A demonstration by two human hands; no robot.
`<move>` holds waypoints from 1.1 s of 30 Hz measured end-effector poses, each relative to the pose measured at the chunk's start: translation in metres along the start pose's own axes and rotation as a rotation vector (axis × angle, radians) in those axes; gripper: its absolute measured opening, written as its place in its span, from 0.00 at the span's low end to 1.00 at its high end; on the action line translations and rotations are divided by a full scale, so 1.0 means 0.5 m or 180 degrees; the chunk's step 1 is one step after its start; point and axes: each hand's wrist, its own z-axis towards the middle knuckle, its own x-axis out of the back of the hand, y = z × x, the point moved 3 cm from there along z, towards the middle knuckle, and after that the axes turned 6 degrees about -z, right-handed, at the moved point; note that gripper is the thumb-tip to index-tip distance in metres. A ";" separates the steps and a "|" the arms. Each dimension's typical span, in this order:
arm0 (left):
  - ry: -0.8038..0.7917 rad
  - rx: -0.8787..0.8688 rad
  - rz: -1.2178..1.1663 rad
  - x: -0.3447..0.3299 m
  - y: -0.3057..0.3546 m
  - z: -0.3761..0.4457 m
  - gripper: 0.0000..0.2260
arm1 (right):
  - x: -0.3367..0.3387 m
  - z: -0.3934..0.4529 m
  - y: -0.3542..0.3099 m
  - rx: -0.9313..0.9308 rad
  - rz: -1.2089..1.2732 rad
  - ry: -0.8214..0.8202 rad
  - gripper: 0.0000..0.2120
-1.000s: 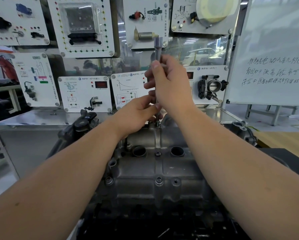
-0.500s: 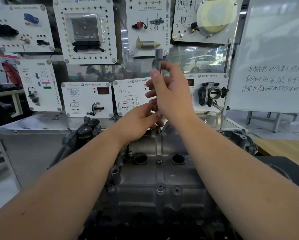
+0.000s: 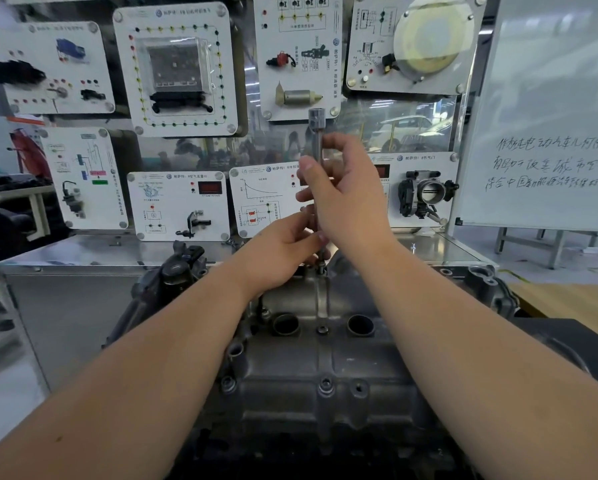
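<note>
Change: camera has tipped up, so wall panels and engine sit lower in view; both hands stay on the tool.
Right grip: right hand [image 3: 349, 202] clasps the long, slim steel socket driver [image 3: 317, 133] mid-shaft, thumb and fingers curled round it.
Left grip: left hand [image 3: 283, 247] pinches the same shaft just below, fingertips near its foot.
Tool position: upright, socket head uppermost, lower tip at a small bolt [image 3: 321, 268] on the far edge of the engine.
Engine: grey cast-metal cylinder head cover [image 3: 325, 368], two round open wells [image 3: 285, 323] near the bolt.
Behind: white training panels [image 3: 179, 71] with mounted parts, a black throttle body [image 3: 425, 195].
Right side: whiteboard [image 3: 550, 116] with handwriting.
</note>
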 end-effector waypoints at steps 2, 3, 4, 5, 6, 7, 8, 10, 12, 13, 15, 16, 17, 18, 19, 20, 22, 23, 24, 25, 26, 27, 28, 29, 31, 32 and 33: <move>-0.0002 0.0026 0.0063 0.001 -0.003 0.000 0.07 | 0.003 0.001 -0.001 0.0035 -0.0063 0.0132 0.08; -0.0011 0.0036 0.0040 0.001 -0.004 -0.002 0.06 | 0.003 0.001 0.000 -0.0004 -0.0034 0.0140 0.07; -0.0029 0.0032 0.0000 -0.001 -0.003 -0.004 0.06 | 0.002 0.002 0.001 -0.0069 0.0037 0.0096 0.05; -0.0047 0.0026 -0.0026 -0.002 -0.002 -0.007 0.07 | -0.001 0.002 0.002 -0.0121 0.0113 0.0038 0.04; -0.0057 0.0025 -0.0027 -0.002 0.001 -0.009 0.08 | -0.003 0.002 0.002 -0.0146 0.0150 0.0000 0.04; -0.0058 0.0027 -0.0037 -0.002 0.004 -0.011 0.09 | -0.004 0.002 0.003 -0.0148 0.0165 -0.0026 0.05; -0.0060 0.0017 -0.0051 -0.001 0.006 -0.010 0.08 | -0.005 0.001 0.003 -0.0142 0.0186 -0.0056 0.06; -0.0069 -0.0026 -0.0073 -0.001 0.004 -0.006 0.09 | -0.004 -0.001 0.003 -0.0130 0.0226 -0.0080 0.09; -0.0075 -0.0007 -0.0107 -0.001 0.002 -0.002 0.10 | 0.000 -0.001 0.003 -0.0076 0.0148 -0.0001 0.10; -0.0058 0.0002 -0.0133 -0.001 0.000 0.000 0.10 | 0.001 -0.001 0.003 -0.0039 0.0073 0.0051 0.09; -0.0012 -0.0004 -0.0149 -0.002 -0.006 0.002 0.10 | 0.003 0.001 0.003 0.0012 -0.0013 0.0122 0.06; -0.0004 -0.0001 -0.0131 -0.002 -0.008 0.002 0.09 | 0.002 0.001 0.003 0.0018 -0.0022 0.0117 0.06; -0.0009 0.0000 -0.0109 -0.002 -0.010 0.003 0.08 | 0.002 0.001 0.002 0.0019 -0.0026 0.0095 0.07; -0.0011 0.0007 -0.0103 -0.002 -0.013 0.003 0.08 | 0.001 0.002 0.001 0.0011 -0.0017 0.0065 0.08; -0.0005 0.0009 -0.0106 -0.002 -0.012 0.002 0.07 | 0.000 0.002 0.000 -0.0011 0.0015 0.0034 0.08; 0.0003 0.0000 -0.0096 -0.003 -0.009 0.001 0.07 | -0.002 0.002 -0.001 -0.0042 0.0055 -0.0001 0.07; -0.0006 -0.0047 -0.0065 -0.004 -0.005 -0.002 0.08 | -0.004 0.002 -0.004 -0.0076 0.0128 -0.0051 0.08; -0.0019 -0.0066 -0.0062 -0.004 -0.002 -0.003 0.09 | -0.004 0.001 -0.005 -0.0079 0.0166 -0.0064 0.08; -0.0029 -0.0074 -0.0048 -0.004 0.000 -0.004 0.09 | -0.004 0.000 -0.005 -0.0074 0.0189 -0.0072 0.07; -0.0032 -0.0074 -0.0013 -0.003 0.001 -0.005 0.09 | -0.003 -0.002 -0.006 -0.0052 0.0178 -0.0057 0.07; -0.0031 -0.0067 0.0030 -0.003 0.002 -0.005 0.10 | -0.001 -0.003 -0.006 -0.0004 0.0123 -0.0012 0.09; -0.0032 -0.0065 0.0057 -0.003 0.002 -0.005 0.11 | 0.001 -0.004 -0.007 0.0048 0.0054 0.0053 0.09; -0.0026 -0.0057 0.0049 -0.003 0.002 -0.005 0.11 | 0.002 -0.005 -0.007 0.0086 -0.0001 0.0117 0.08; -0.0014 -0.0042 -0.0001 -0.003 0.000 -0.004 0.11 | 0.003 -0.005 -0.007 0.0100 -0.0019 0.0153 0.07; -0.0019 0.0017 -0.0138 -0.002 -0.002 -0.003 0.09 | 0.002 -0.003 -0.007 0.0028 0.0046 0.0138 0.07; -0.0042 0.0041 -0.0177 -0.003 -0.003 -0.003 0.07 | 0.001 -0.001 -0.006 -0.0060 0.0113 0.0105 0.07; -0.0069 0.0053 -0.0187 -0.004 -0.005 -0.001 0.07 | -0.001 0.000 -0.005 -0.0149 0.0174 0.0076 0.07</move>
